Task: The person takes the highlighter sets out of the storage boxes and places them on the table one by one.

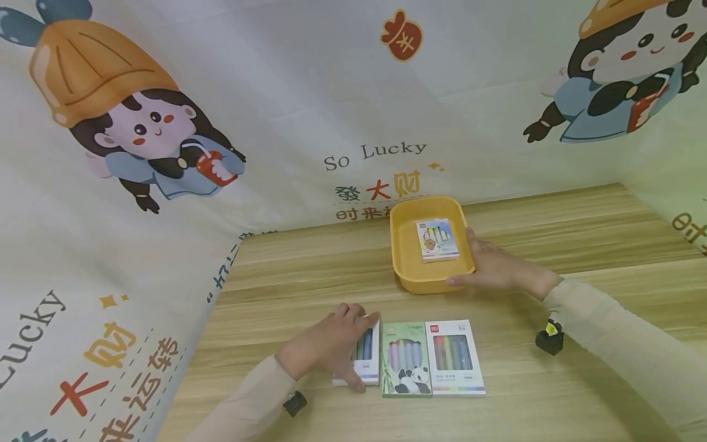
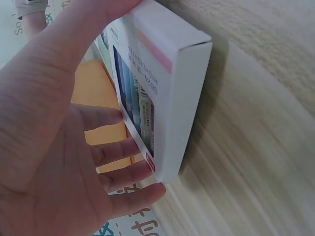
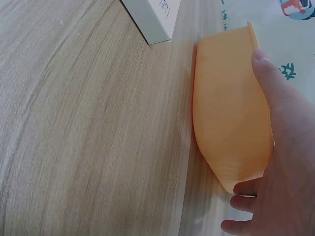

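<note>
My left hand spans a white box of highlighters, its thumb at the near end and its fingers along the far end. In the left wrist view, coloured pens show through the window of this highlighter box, and my fingertips touch its edge. My right hand holds the right side of a yellow plastic basket, thumb by the near corner and fingers farther back. From the right wrist, the thumb lies against the rim of the basket. Inside the basket lies a small box of pens with a cartoon print.
Right of my left hand, a green panda-print box of pens and a white box of pens lie side by side on the wooden table. A printed cloth backdrop rises behind the table and at its sides.
</note>
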Demonstrator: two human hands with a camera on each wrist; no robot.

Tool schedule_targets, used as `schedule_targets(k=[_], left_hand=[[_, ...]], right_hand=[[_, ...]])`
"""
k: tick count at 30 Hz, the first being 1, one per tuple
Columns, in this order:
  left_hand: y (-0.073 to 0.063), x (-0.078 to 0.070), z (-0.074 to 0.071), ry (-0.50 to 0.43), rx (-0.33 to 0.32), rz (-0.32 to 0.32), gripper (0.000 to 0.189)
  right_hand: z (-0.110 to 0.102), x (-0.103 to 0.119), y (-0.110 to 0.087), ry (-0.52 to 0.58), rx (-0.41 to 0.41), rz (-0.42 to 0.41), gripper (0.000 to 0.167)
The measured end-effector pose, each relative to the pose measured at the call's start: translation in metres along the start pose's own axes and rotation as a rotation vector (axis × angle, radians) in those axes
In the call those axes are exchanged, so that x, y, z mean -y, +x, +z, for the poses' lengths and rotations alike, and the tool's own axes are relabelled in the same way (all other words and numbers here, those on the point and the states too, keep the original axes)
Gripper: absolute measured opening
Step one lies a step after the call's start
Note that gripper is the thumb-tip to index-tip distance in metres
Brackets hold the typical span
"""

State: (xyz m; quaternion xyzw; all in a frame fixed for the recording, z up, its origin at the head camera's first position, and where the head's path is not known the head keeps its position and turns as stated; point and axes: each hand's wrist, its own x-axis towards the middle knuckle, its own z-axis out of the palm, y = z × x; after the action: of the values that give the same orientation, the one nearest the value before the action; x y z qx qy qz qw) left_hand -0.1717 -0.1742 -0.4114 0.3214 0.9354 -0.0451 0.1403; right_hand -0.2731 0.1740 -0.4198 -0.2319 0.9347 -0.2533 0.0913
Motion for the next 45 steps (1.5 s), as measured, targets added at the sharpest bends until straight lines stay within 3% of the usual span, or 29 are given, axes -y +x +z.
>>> schedule_targets(k=[16, 45], left_hand=[[-0.0021, -0.0042, 0.0057, 0.013, -0.024, 0.012, 0.127], [-0.0034, -0.0103, 0.0074, 0.035, 0.002, -0.014, 0.128]], right_hand=[[0.0, 0.0001, -0.0006, -0.002, -0.006, -0.01, 0.128], [-0.0004, 0.0003, -0.0006, -0.023, -0.018, -0.015, 0.128]])
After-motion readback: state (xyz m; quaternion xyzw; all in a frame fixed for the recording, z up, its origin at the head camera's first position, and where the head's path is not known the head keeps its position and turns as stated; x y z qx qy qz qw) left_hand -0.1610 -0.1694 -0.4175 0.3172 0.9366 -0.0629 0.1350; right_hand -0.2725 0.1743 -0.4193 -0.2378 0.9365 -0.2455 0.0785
